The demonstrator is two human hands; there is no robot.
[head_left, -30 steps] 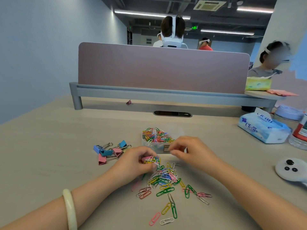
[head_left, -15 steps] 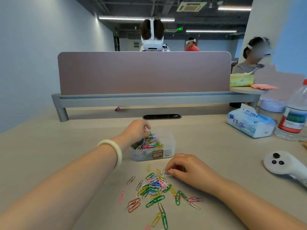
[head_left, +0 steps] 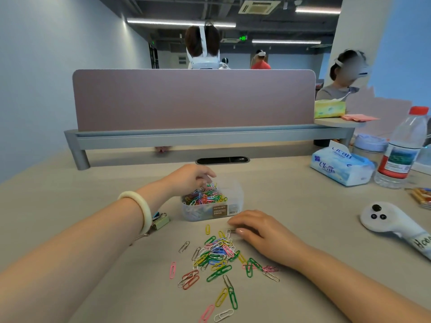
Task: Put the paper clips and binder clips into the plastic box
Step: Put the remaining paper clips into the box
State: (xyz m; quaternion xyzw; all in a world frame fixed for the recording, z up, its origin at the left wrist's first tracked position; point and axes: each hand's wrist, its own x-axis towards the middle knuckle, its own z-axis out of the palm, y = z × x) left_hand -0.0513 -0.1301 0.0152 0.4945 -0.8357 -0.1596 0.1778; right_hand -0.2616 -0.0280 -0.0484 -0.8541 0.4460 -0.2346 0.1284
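Note:
The clear plastic box (head_left: 236, 194) stands mid-table, heaped with coloured paper clips. My left hand (head_left: 186, 178) hovers over the box's far left corner, fingertips down on the heap; a hold on any clips is not visible. Loose paper clips (head_left: 218, 252) lie scattered in front of the box. My right hand (head_left: 258, 231) rests on the table at the pile's upper right edge, with thumb and forefinger pinched on a silver paper clip (head_left: 229, 230). Binder clips (head_left: 161, 221) lie left of the box, mostly hidden by my left wrist. A pink binder clip (head_left: 161, 149) sits far back under the shelf.
A tissue pack (head_left: 340, 166), a water bottle (head_left: 403, 150), a white controller (head_left: 391, 222) and a snack packet (head_left: 422, 197) crowd the right side. A grey shelf (head_left: 186, 138) with a mauve divider (head_left: 193, 101) closes the back. People sit beyond it.
My left hand carried clips from the loose pile up over the box and now has its fingertips lower on the heap. My right hand stays at the pile's edge.

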